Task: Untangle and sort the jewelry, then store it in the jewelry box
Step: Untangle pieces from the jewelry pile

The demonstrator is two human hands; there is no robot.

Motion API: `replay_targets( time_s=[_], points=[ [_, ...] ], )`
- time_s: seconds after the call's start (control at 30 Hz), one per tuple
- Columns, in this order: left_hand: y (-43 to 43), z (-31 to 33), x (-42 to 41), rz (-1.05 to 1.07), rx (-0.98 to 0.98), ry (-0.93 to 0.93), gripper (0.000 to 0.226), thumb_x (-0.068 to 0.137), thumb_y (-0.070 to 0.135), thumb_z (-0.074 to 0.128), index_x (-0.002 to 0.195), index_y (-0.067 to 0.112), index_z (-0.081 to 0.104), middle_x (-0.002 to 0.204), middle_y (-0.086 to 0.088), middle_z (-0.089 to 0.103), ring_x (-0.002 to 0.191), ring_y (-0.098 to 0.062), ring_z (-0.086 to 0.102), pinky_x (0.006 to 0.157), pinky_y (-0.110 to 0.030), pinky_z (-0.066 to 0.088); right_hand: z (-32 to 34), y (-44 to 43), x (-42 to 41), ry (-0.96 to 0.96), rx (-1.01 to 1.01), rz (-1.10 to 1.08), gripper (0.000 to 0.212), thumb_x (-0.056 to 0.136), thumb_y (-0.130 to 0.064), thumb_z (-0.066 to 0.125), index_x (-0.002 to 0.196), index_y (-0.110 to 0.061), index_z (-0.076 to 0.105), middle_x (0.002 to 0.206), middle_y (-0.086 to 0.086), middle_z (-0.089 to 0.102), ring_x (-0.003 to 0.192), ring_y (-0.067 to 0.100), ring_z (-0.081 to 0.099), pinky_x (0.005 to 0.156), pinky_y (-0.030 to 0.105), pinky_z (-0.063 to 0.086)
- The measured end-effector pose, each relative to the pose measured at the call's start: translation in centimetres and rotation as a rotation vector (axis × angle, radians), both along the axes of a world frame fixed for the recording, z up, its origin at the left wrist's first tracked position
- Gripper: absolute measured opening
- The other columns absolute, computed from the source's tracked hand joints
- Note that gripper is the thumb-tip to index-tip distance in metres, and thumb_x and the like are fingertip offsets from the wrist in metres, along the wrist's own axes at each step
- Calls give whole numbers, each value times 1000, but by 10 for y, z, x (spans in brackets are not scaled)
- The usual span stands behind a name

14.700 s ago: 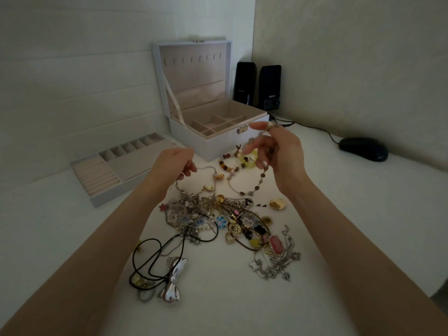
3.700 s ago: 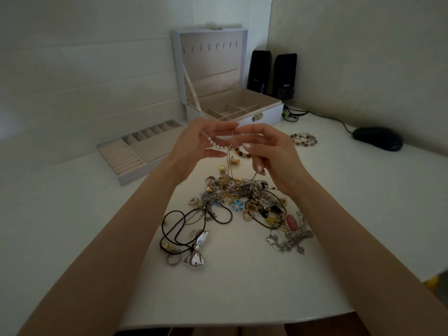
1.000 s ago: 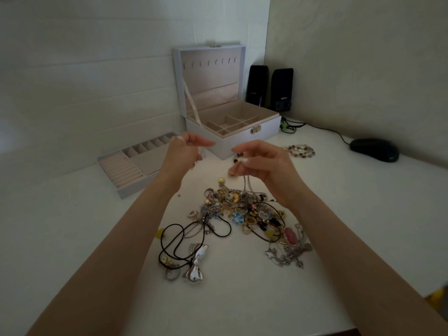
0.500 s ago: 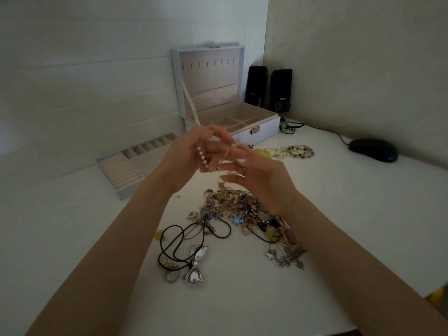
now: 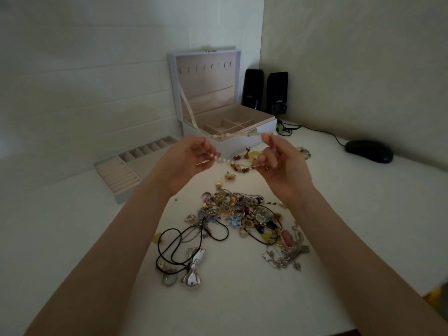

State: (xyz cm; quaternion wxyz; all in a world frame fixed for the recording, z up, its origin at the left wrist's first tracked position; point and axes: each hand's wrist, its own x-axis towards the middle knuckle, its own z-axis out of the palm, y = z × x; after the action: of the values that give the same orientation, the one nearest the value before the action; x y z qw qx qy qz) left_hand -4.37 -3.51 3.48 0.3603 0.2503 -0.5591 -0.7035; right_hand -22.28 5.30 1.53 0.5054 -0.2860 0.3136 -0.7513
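A thin pearl necklace (image 5: pixel 224 160) is stretched in the air between my two hands, above the table. My left hand (image 5: pixel 188 163) pinches one end and my right hand (image 5: pixel 281 166) pinches the other. Below them lies a tangled heap of jewelry (image 5: pixel 242 214) with chains, rings and pendants. The white jewelry box (image 5: pixel 232 141) stands open behind my hands, its compartments showing. Its removable tray (image 5: pixel 126 168) lies to the left on the table.
A black cord necklace with a silver bow pendant (image 5: pixel 191 267) lies at the front left of the heap. A beaded bracelet (image 5: pixel 242 166) and another bracelet (image 5: pixel 304 151) lie near the box. Two black speakers (image 5: pixel 265 92) and a black mouse (image 5: pixel 368 151) sit at the back right.
My hands were close together half a second ago; now they have moved apart, and the pearl necklace is drawn out between them.
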Motion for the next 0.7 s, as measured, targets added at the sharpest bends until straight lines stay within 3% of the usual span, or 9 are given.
replay_targets(
  time_s=[0.1, 0.17, 0.27, 0.33, 0.4, 0.47, 0.53, 0.6, 0.7],
  points=[
    [-3, -3, -1, -69, 182, 250, 14, 82, 17, 49, 70, 11, 53, 55, 2, 51, 64, -14, 58, 76, -28, 55, -3, -1, 4, 115, 61, 7, 24, 98, -24, 48, 95, -9, 66, 36, -3, 29, 42, 10, 44, 55, 22, 47],
    [0, -3, -3, -105, 117, 203, 17, 88, 18, 48, 71, 13, 51, 40, 6, 38, 46, -9, 45, 67, -25, 52, -4, -2, 6, 183, 69, 21, 23, 97, -23, 49, 100, -8, 66, 35, -3, 28, 41, 10, 40, 54, 23, 47],
    [12, 1, -3, -78, -287, -168, 39, 93, 28, 48, 56, 14, 50, 33, 7, 32, 35, -10, 34, 62, -22, 50, -1, -1, 7, 206, 49, 47, 22, 99, -19, 45, 93, -9, 63, 45, -2, 47, 46, 12, 48, 61, 26, 52],
    [22, 6, -5, -99, -516, -455, 42, 88, 38, 53, 57, 11, 50, 38, 2, 48, 36, -13, 43, 64, -26, 54, 2, 0, 7, 170, -18, 93, 26, 101, -17, 40, 87, -10, 60, 70, 5, 68, 56, 12, 59, 64, 27, 55],
    [29, 8, -8, -182, -611, -713, 40, 91, 39, 54, 62, 11, 55, 57, -2, 68, 42, -14, 53, 73, -33, 54, 4, 1, 8, 176, -109, 139, 32, 102, -17, 35, 85, -10, 61, 95, 10, 71, 68, 13, 63, 67, 26, 56],
    [31, 5, -13, -201, -648, -815, 35, 95, 36, 52, 72, 11, 64, 79, 0, 75, 50, -14, 63, 77, -34, 54, 5, 3, 11, 218, -202, 180, 38, 102, -16, 34, 85, -12, 68, 107, 12, 69, 79, 14, 64, 73, 27, 55],
    [31, 2, -16, -121, -587, -713, 25, 95, 28, 53, 93, 9, 70, 92, 1, 74, 64, -17, 71, 81, -33, 53, 8, 4, 15, 237, -281, 241, 32, 101, -16, 35, 92, -9, 66, 116, 14, 65, 87, 16, 64, 80, 30, 55],
    [28, 0, -18, -36, -486, -522, 25, 96, 24, 50, 102, 10, 69, 93, 0, 74, 80, -18, 72, 84, -30, 52, 9, 5, 17, 217, -314, 287, 24, 98, -15, 39, 95, -6, 62, 118, 15, 63, 89, 17, 64, 87, 32, 53],
    [23, -3, -21, -15, -213, -152, 30, 100, 22, 42, 105, 7, 67, 105, -10, 71, 97, -20, 68, 88, -29, 54, 6, 3, 15, 184, -246, 243, 27, 95, -17, 47, 83, -5, 68, 94, 13, 69, 93, 23, 63, 94, 35, 51]
  ],
)
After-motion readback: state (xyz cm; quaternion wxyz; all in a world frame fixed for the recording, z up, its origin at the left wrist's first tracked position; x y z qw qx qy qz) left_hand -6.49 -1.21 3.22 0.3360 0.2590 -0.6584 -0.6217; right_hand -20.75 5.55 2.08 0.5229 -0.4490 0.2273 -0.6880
